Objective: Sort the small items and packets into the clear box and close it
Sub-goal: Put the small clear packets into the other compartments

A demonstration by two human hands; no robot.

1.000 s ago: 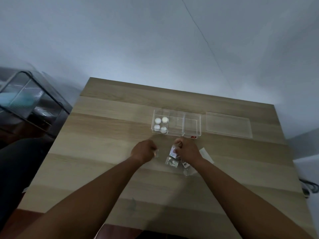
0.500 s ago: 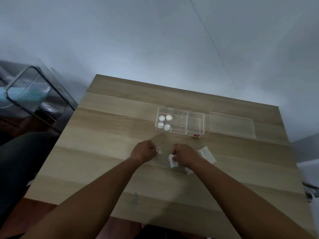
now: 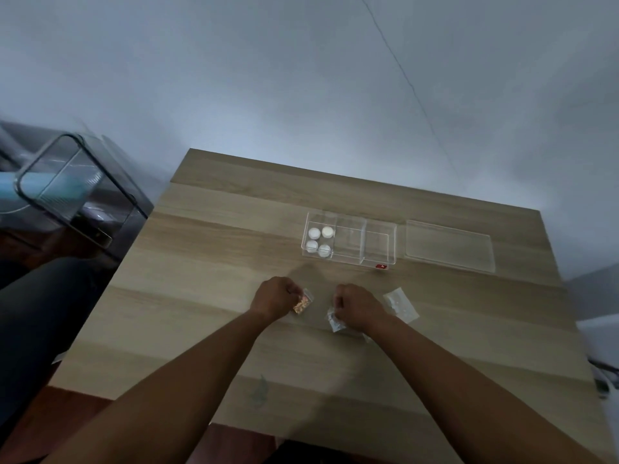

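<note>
Now both hands low on light wooden surface (image 3: 207, 296), packets pinched.
Left hand (image 3: 274, 298) grip closed on small orange-filled clear packet (image 3: 303, 303); right hand (image 3: 360, 306) grip closed on small grey-filled clear packet (image 3: 335, 320); open clear three-compartment plastic box (image 3: 378, 244) at 12 o'clock.

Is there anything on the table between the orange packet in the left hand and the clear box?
Nothing visible. Only bare table lies between the orange packet in the left hand and the clear box. The box is open, and its lid lies off to its right.
</note>
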